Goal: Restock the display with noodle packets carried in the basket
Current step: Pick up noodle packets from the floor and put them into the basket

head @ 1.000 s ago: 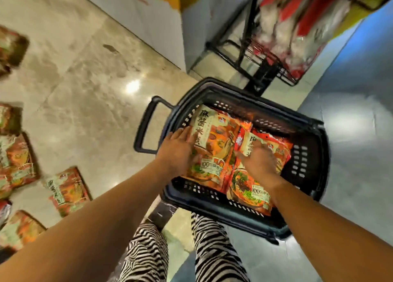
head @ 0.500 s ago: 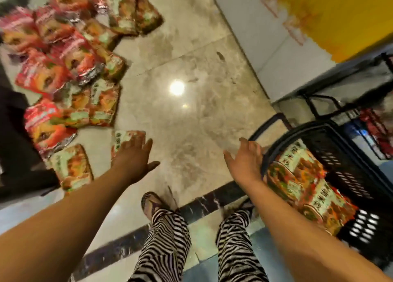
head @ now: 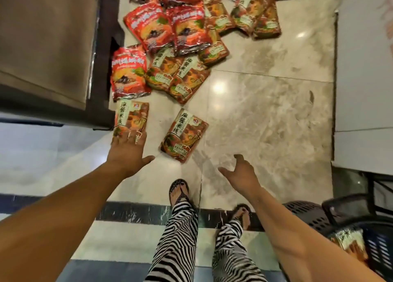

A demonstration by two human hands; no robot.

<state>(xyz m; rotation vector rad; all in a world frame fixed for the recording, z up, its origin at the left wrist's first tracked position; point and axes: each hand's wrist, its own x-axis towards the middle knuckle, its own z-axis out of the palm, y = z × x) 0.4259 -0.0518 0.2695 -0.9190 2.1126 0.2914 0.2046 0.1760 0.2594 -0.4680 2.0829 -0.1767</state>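
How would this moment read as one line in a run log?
left hand: open, fingers over near end of brown packet | right hand: open, empty | basket: noodle packet inside

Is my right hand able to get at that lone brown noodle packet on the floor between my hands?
Probably yes. The right hand is open and holds nothing, and only bare floor lies between it and the lone packet. Nothing covers the packet.
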